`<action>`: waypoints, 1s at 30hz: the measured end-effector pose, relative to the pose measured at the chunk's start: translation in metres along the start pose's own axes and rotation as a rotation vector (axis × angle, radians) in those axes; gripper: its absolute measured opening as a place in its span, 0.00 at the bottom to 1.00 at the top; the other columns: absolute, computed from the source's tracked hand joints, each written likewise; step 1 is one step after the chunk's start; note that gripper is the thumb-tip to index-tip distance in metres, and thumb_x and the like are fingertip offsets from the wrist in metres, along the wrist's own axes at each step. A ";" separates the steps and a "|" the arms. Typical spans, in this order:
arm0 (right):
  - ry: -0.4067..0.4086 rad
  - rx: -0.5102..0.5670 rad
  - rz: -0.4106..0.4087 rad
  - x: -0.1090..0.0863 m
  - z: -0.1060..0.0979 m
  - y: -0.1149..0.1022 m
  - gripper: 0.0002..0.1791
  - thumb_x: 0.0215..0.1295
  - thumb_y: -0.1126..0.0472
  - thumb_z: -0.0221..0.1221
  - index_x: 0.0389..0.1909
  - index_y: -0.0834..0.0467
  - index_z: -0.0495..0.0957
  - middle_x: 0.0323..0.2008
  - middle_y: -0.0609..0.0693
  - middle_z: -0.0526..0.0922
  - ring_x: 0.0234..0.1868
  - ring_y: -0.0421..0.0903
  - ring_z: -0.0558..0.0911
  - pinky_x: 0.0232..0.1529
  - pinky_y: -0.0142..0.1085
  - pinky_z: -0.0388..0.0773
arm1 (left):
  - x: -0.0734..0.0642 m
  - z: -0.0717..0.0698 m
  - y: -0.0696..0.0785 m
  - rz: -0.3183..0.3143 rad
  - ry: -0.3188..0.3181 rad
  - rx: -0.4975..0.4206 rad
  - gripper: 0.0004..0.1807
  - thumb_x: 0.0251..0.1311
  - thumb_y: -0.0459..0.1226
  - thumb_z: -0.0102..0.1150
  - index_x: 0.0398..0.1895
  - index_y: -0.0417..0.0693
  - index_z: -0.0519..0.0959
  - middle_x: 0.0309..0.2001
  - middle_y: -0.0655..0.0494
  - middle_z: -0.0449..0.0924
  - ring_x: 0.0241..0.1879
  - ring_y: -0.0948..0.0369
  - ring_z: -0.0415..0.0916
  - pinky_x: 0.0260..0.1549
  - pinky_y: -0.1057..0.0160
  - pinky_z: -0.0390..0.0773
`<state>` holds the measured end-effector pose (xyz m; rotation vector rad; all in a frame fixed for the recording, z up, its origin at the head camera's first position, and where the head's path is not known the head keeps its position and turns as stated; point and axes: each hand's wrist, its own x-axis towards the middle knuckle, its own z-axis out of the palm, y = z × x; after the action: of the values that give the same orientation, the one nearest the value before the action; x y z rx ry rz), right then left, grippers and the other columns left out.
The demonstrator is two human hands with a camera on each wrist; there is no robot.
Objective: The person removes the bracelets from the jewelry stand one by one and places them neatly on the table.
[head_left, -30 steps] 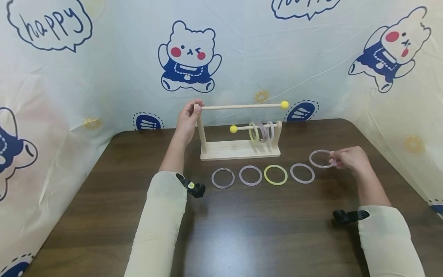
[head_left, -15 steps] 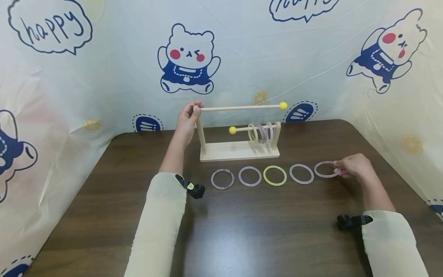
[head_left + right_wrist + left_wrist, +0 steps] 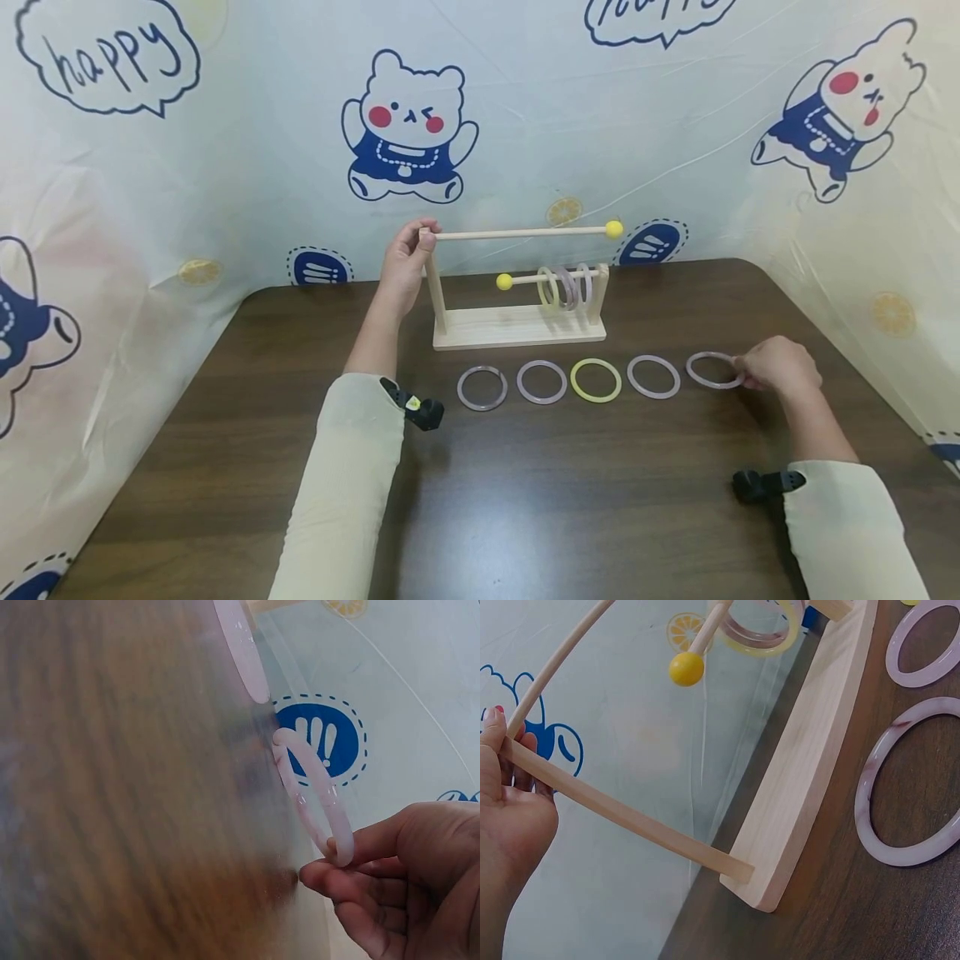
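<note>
At the right end of a row, my right hand (image 3: 780, 365) pinches a pale purple bangle (image 3: 711, 384) between thumb and fingers, its far side low to the table. In the right wrist view that bangle (image 3: 335, 806) is tilted, and I cannot tell whether it touches the tabletop. My left hand (image 3: 403, 265) grips the top of the tall post of a wooden bangle rack (image 3: 517, 327). Several bangles, one of them yellow (image 3: 542, 292), hang on the rack's short lower rod. The long upper rod, tipped by a yellow ball (image 3: 614, 229), carries none.
Left of the held bangle lie a pale purple bangle (image 3: 658, 396), a yellow bangle (image 3: 600, 400) and two more purplish ones, in line before the rack. A patterned cloth (image 3: 247, 150) rises behind the brown table (image 3: 570, 492).
My right hand has moved toward me and slightly right, lowering the purple bangle to the row's right end. The left hand stays on the post.
</note>
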<state>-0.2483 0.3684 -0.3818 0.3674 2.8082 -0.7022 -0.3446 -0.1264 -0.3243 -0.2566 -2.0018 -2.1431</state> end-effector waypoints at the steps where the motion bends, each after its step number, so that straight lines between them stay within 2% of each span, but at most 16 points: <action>1: -0.011 -0.005 0.012 -0.001 -0.001 0.000 0.17 0.59 0.52 0.53 0.20 0.59 0.81 0.15 0.44 0.79 0.22 0.47 0.75 0.25 0.42 0.66 | 0.000 0.000 0.000 -0.002 -0.001 0.003 0.20 0.62 0.41 0.51 0.56 0.43 0.69 0.56 0.48 0.70 0.57 0.59 0.62 0.60 0.60 0.57; 6: -0.068 -0.010 0.040 -0.001 -0.004 -0.001 0.18 0.59 0.51 0.55 0.17 0.57 0.81 0.15 0.45 0.79 0.22 0.46 0.78 0.27 0.43 0.66 | 0.000 0.000 0.000 0.000 -0.005 0.027 0.23 0.63 0.42 0.51 0.58 0.41 0.67 0.55 0.51 0.71 0.57 0.60 0.62 0.60 0.59 0.57; 10: -0.096 -0.011 0.057 -0.001 -0.005 -0.003 0.18 0.59 0.50 0.56 0.16 0.57 0.81 0.15 0.45 0.79 0.21 0.44 0.78 0.27 0.42 0.66 | 0.000 0.000 0.000 0.002 -0.004 0.034 0.20 0.63 0.43 0.50 0.56 0.44 0.69 0.55 0.52 0.71 0.57 0.61 0.62 0.60 0.60 0.58; 13: -0.096 -0.018 0.065 0.000 -0.004 -0.004 0.18 0.58 0.51 0.56 0.15 0.57 0.81 0.14 0.45 0.79 0.20 0.44 0.77 0.27 0.42 0.67 | 0.000 0.000 0.000 0.000 0.000 0.022 0.18 0.63 0.42 0.51 0.54 0.47 0.71 0.54 0.53 0.71 0.57 0.60 0.63 0.59 0.60 0.58; 18: -0.078 -0.028 0.083 0.001 -0.004 -0.003 0.20 0.58 0.49 0.57 0.14 0.56 0.80 0.13 0.46 0.78 0.20 0.44 0.76 0.27 0.43 0.66 | 0.000 0.000 0.000 -0.002 0.000 -0.002 0.19 0.62 0.41 0.51 0.55 0.44 0.70 0.54 0.52 0.71 0.56 0.58 0.62 0.59 0.60 0.58; 24: -0.062 -0.025 0.112 0.005 -0.001 0.001 0.20 0.57 0.48 0.58 0.12 0.55 0.80 0.13 0.45 0.77 0.20 0.45 0.75 0.28 0.44 0.64 | 0.001 0.000 -0.001 -0.002 0.000 -0.001 0.18 0.62 0.42 0.51 0.54 0.46 0.71 0.54 0.52 0.71 0.56 0.59 0.62 0.59 0.60 0.58; 30: -0.060 -0.024 0.127 0.005 0.000 0.002 0.20 0.56 0.48 0.60 0.11 0.55 0.80 0.13 0.45 0.77 0.19 0.45 0.75 0.29 0.44 0.64 | 0.001 0.000 -0.001 -0.002 -0.002 -0.016 0.21 0.62 0.41 0.51 0.56 0.42 0.69 0.53 0.52 0.71 0.56 0.59 0.62 0.59 0.60 0.58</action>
<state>-0.2528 0.3713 -0.3845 0.5066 2.7060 -0.6405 -0.3461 -0.1261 -0.3249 -0.2600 -1.9875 -2.1620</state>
